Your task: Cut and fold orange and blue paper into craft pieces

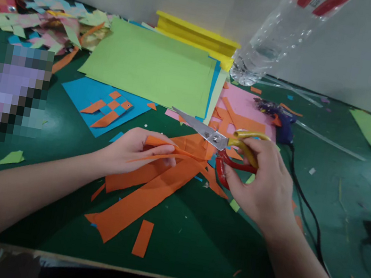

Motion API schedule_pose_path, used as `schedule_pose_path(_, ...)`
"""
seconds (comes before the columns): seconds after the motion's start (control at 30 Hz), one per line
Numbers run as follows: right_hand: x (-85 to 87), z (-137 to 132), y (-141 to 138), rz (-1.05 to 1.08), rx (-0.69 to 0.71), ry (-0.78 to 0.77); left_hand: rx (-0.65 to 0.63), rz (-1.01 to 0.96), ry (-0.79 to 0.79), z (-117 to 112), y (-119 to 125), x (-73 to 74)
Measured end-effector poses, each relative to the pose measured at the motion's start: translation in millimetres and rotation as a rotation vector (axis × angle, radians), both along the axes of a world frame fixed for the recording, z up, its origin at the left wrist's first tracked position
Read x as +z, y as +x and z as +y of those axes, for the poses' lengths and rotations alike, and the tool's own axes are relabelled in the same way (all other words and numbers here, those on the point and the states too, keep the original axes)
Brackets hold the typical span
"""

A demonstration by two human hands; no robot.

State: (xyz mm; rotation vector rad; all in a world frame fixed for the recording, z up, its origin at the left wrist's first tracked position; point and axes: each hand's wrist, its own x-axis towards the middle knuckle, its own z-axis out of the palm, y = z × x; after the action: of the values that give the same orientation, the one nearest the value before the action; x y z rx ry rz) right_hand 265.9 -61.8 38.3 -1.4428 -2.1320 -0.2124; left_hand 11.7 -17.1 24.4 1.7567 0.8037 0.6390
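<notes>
In the head view, my left hand (150, 147) is closed on a folded orange paper strip (188, 154), pinching it between thumb and fingers. My right hand (265, 177) has its fingers in the yellow and red handles of a pair of scissors (212, 136). The blades point up and to the left, above the strip's right end. Beneath both hands lie wide orange paper strips (149, 200), crossing each other. To the upper left of my left hand, an orange and blue woven paper fish (113, 109) rests on a blue sheet (72, 88).
Green paper sheets (151, 66) are stacked behind, by a yellow holder (197, 33) and a plastic bottle (274, 40). A dark glue gun (282, 120) lies right with its cord. Woven paper pieces (48, 21) pile up far left, behind a blurred-out object (0, 92).
</notes>
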Motion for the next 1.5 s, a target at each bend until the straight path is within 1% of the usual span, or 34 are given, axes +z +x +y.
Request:
schedule_pose_path(0.1, 1.1, 0.2, 0.2, 0.007, -0.017, -0.011, 0.011, -0.002, 0.002, 0.4, -0.5, -2.5)
schedule_pose_path(0.2, 1.1, 0.7, 0.7, 0.010, -0.020, -0.013, 0.062, 0.004, -0.015, 0.5, -0.4, -4.1)
schedule_pose_path(0.3, -0.2, 1.3, 0.6, 0.013, -0.006, -0.026, 0.096, 0.005, -0.006, 1.0, 0.2, -2.8)
schedule_pose_path(0.47, 0.4, 0.0, -1.8, 0.036, 0.021, -0.098, 0.099, 0.018, 0.072, 1.7, -0.3, -2.5)
schedule_pose_path(0.67, 3.7, -1.9, -3.5, -0.019, 0.080, -0.172, 0.175, 0.022, 0.058, 0.0, -1.9, -4.6)
schedule_pose_path(0.77, 1.8, -2.2, -3.9, -0.063, 0.116, -0.138, 0.201, 0.016, 0.113, -0.2, -1.9, -4.9)
schedule_pose_path(0.83, 0.4, -2.5, -4.0, -0.085, 0.134, -0.094, 0.213, -0.033, 0.147, 0.0, -2.0, -6.9)
schedule_pose_path(0.97, 0.3, -3.4, -2.9, -0.085, 0.140, -0.040, 0.191, -0.151, 0.196, 0.9, -4.2, -13.9)
schedule_pose_path(1.1, 0.5, -3.7, -1.5, -0.083, 0.125, -0.026, 0.160, -0.199, 0.253, 1.4, -6.6, -17.2)
schedule_pose_path(1.3, -2.0, -3.2, -2.1, -0.115, 0.142, -0.027, 0.162, -0.184, 0.302, 0.8, -6.0, -14.5)
schedule_pose_path(1.5, -0.6, -3.7, -0.6, -0.112, 0.143, -0.045, 0.130, -0.148, 0.381, 0.4, -6.1, -13.3)
